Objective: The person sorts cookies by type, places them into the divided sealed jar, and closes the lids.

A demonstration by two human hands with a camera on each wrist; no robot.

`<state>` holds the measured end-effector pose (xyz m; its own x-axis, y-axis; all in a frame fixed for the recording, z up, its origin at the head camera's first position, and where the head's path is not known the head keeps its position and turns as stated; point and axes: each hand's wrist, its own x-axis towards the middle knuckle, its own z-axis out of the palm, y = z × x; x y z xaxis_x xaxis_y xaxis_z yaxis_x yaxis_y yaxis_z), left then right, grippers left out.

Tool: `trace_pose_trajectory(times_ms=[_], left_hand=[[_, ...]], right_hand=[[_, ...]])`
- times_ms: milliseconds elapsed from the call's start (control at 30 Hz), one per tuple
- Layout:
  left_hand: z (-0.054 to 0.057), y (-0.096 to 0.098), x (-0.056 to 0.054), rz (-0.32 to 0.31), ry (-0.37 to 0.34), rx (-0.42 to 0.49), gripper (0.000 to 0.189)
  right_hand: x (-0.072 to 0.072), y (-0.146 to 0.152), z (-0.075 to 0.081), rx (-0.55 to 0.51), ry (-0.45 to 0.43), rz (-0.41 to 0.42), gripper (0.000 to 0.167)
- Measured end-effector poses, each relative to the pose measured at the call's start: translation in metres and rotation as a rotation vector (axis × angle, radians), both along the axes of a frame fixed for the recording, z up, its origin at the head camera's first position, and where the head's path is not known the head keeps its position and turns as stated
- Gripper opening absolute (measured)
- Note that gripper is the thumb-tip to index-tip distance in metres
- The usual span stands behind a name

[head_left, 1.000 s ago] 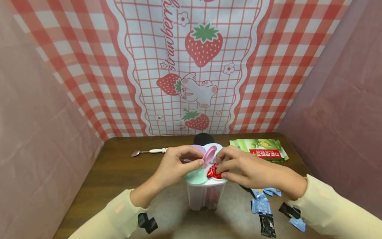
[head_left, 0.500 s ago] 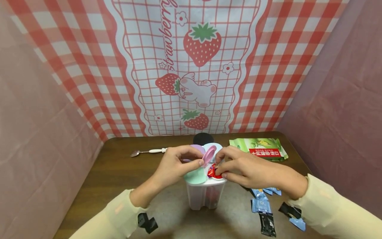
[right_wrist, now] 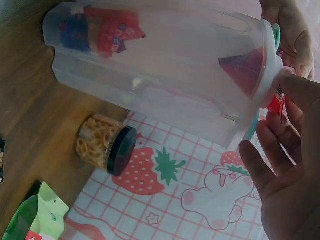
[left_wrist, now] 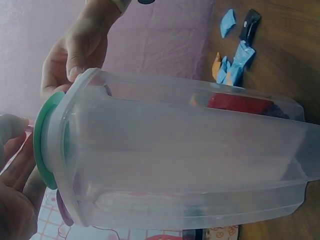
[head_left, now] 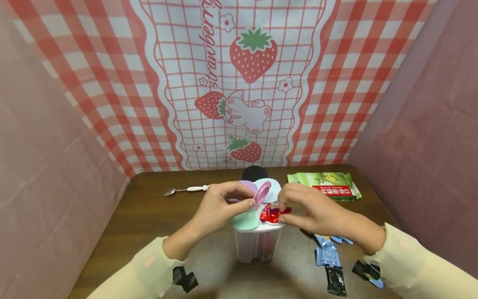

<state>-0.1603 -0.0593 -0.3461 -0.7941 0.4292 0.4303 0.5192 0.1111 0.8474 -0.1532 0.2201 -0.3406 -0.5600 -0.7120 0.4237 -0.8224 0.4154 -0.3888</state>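
Observation:
A tall translucent container (head_left: pixel 246 247) with a white rim and several coloured flap lids stands mid-table. My left hand (head_left: pixel 220 205) pinches the raised pink lid (head_left: pixel 262 193) between thumb and fingers. At the uncovered opening, my right hand (head_left: pixel 317 207) holds the edge of a crinkled red wrapped packet (head_left: pixel 269 214) between thumb and index finger. Through the wall in the right wrist view, the packet's lower part (right_wrist: pixel 245 72) hangs inside the container. Another red and blue packet (right_wrist: pixel 120 32) lies at the bottom. The mint green lid (head_left: pixel 244 220) is down.
Behind the container stands a jar of ring-shaped snacks (right_wrist: pixel 97 142) with a black lid (head_left: pixel 255 172). A white-handled metal utensil (head_left: pixel 196 189) lies left. On the right are a green bag (head_left: pixel 325 182), several blue packets (head_left: pixel 326 256) and a black packet (head_left: pixel 335 280).
My right hand has drawn back a little to the right, and its fingers have spread. More of the red packet shows at the opening. My left hand keeps the pink lid raised.

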Motion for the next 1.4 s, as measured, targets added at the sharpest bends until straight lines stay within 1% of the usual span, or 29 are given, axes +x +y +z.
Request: trace_pose_trajectory(times_ms=[33, 133, 233, 333, 400, 467, 567, 767, 867, 1000, 1067, 1200, 1233, 1333, 1400], left_hand=[[0.0004, -0.0001, -0.0003, 0.002, -0.001, -0.001, 0.012], [0.0015, -0.0008, -0.0007, 0.007, -0.009, -0.009, 0.012], [0.0015, -0.001, -0.0013, 0.017, -0.008, -0.012, 0.011], [0.0009, -0.0008, -0.0024, 0.027, 0.006, -0.013, 0.01], [0.0005, -0.0008, -0.0032, 0.031, 0.013, -0.013, 0.01], [0.0002, -0.0008, -0.0034, 0.032, 0.019, -0.013, 0.01], [-0.0002, -0.0005, -0.0036, 0.035, 0.024, -0.012, 0.009], [-0.0011, 0.001, -0.0036, 0.046, 0.027, -0.004, 0.008], [-0.0016, 0.0014, -0.0034, 0.055, 0.033, 0.0, 0.007], [-0.0023, 0.0011, -0.0032, 0.068, 0.034, 0.001, 0.007], [-0.0027, 0.0007, -0.0033, 0.071, 0.035, 0.002, 0.007], [-0.0031, 0.0005, -0.0038, 0.073, 0.038, 0.005, 0.007], [-0.0032, 0.0006, -0.004, 0.072, 0.038, 0.006, 0.007], [-0.0038, 0.0008, -0.0045, 0.07, 0.039, 0.009, 0.007], [-0.0047, 0.0005, -0.005, 0.07, 0.038, 0.012, 0.007]], right_hand=[[-0.0004, 0.0004, 0.0003, -0.003, 0.017, 0.005, 0.023], [-0.0027, 0.0009, 0.0011, 0.002, 0.086, 0.053, 0.013], [-0.0037, -0.0004, 0.0039, 0.033, 0.13, 0.106, 0.006], [-0.0042, -0.0023, 0.007, 0.075, 0.138, 0.135, 0.009], [-0.0037, -0.0028, 0.0079, 0.088, 0.115, 0.112, 0.014], [-0.0028, -0.0029, 0.008, 0.087, 0.089, 0.072, 0.019], [-0.0022, -0.002, 0.0066, 0.055, 0.073, 0.031, 0.025], [-0.0039, -0.0011, 0.0055, 0.025, 0.088, 0.072, 0.02], [-0.0039, -0.0007, 0.0052, 0.053, 0.089, 0.085, 0.017], [-0.0026, -0.0012, 0.0047, 0.116, 0.096, 0.07, 0.013], [-0.0025, -0.0022, 0.0047, 0.13, 0.104, 0.061, 0.012], [-0.0031, -0.0043, 0.0045, 0.136, 0.113, 0.052, 0.019], [-0.003, -0.0045, 0.0042, 0.138, 0.114, 0.051, 0.019], [-0.0022, -0.0044, 0.003, 0.155, 0.116, 0.046, 0.015], [-0.0017, -0.0042, 0.0017, 0.159, 0.113, 0.037, 0.008]])
